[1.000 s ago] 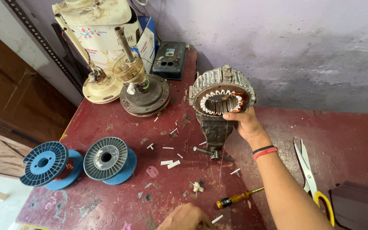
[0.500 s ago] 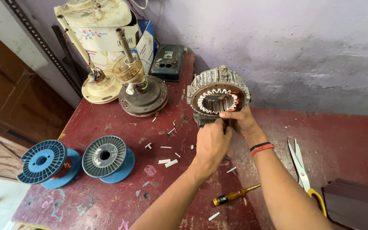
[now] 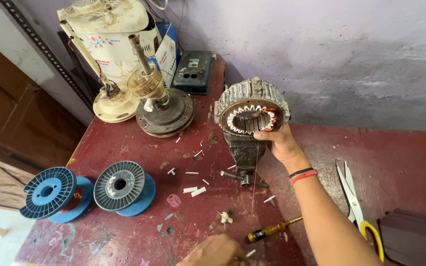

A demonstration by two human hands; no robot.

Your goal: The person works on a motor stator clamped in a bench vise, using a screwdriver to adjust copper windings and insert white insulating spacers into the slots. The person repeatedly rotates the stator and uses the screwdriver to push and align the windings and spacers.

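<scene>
A grey motor stator with white slot liners and some copper winding stands upright, clamped in a small bench vise on the red table. My right hand grips the stator's lower right rim, thumb at the bore's edge. My left hand is low at the table's front edge, fingers closed, only partly in view. A thin wire runs taut from the stator's bore down toward that hand.
Two blue wire spools lie at the left. A fan motor with its shaft and a cream appliance stand at the back. A screwdriver, yellow-handled scissors and white paper scraps lie on the table.
My left hand, which was up at the stator's bore half a second ago, has drawn back down to the table's front edge. The right hand stays on the stator.
</scene>
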